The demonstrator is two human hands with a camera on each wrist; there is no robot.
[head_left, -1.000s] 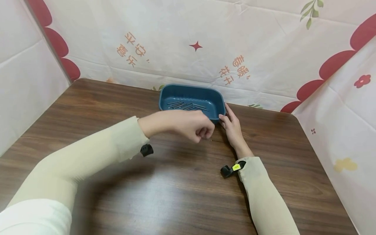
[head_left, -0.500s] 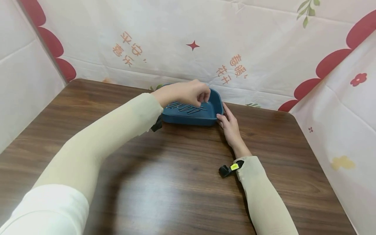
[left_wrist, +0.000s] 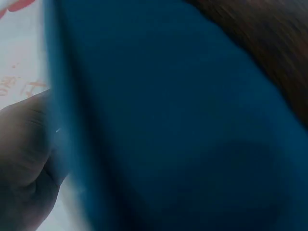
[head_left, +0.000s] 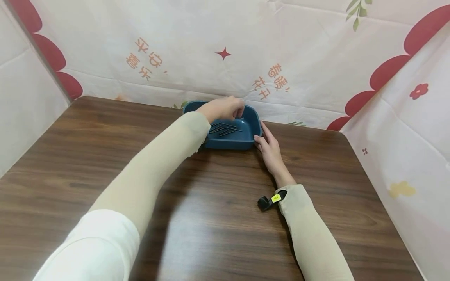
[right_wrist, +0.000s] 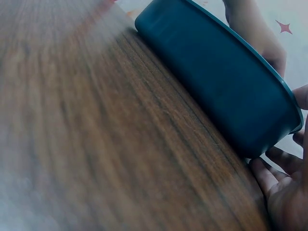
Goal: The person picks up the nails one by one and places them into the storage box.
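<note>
A: Where's the blue oval plastic tray point(head_left: 225, 141)?

B: At the far edge of the brown wooden table point(head_left: 218, 218), thin dark metal nails point(head_left: 225, 129) inside. Probably light and rigid, likely slides; nails are tiny, best pinched singly.

A: Hands?

B: Left hand point(head_left: 225, 108) hovers over the tray, fingers curled; whether it holds anything, I can't tell. Right hand point(head_left: 268, 150), fingers straight, braces the tray's near right corner.

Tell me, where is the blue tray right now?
In the head view the blue tray sits at the table's far edge by the wall, right hand against its right end, left hand above it.
</note>
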